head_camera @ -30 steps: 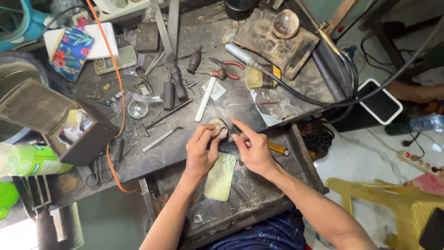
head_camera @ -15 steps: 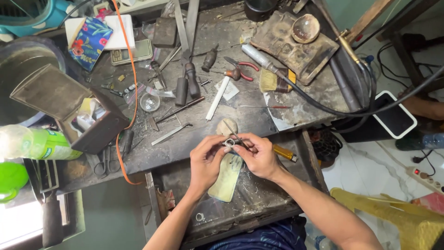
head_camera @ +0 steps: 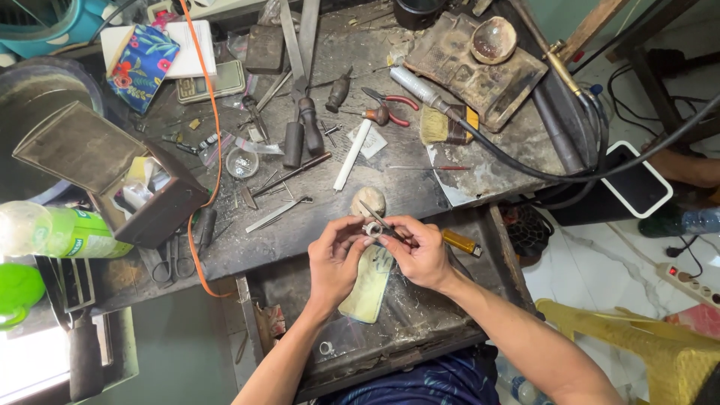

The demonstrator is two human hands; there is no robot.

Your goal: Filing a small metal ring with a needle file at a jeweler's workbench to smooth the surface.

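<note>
My left hand (head_camera: 335, 259) pinches a small silver ring (head_camera: 371, 228) between thumb and fingers, just over the front edge of a dark, cluttered workbench (head_camera: 420, 187). My right hand (head_camera: 421, 251) grips a thin metal tool (head_camera: 377, 217), whose tip points up-left and touches the ring. Both hands meet above an open drawer (head_camera: 450, 315). A rounded wooden peg (head_camera: 368, 200) juts from the bench edge right behind the ring. A pale yellow-green pad (head_camera: 366, 289) lies in the drawer under my hands.
Files, pliers (head_camera: 386, 105), tweezers (head_camera: 277, 213), a white stick (head_camera: 352, 155), a small dish (head_camera: 241, 163) and a torch with hose (head_camera: 420, 88) cover the bench. An open dark box (head_camera: 112, 176) and a green bottle (head_camera: 52, 232) stand left. An orange cable (head_camera: 214, 120) crosses. A yellow stool (head_camera: 637, 345) stands at the right.
The view has shifted, so the bench sits further right and lower in the frame. My hands have closed in together, and the tool tip now rests on the ring.
</note>
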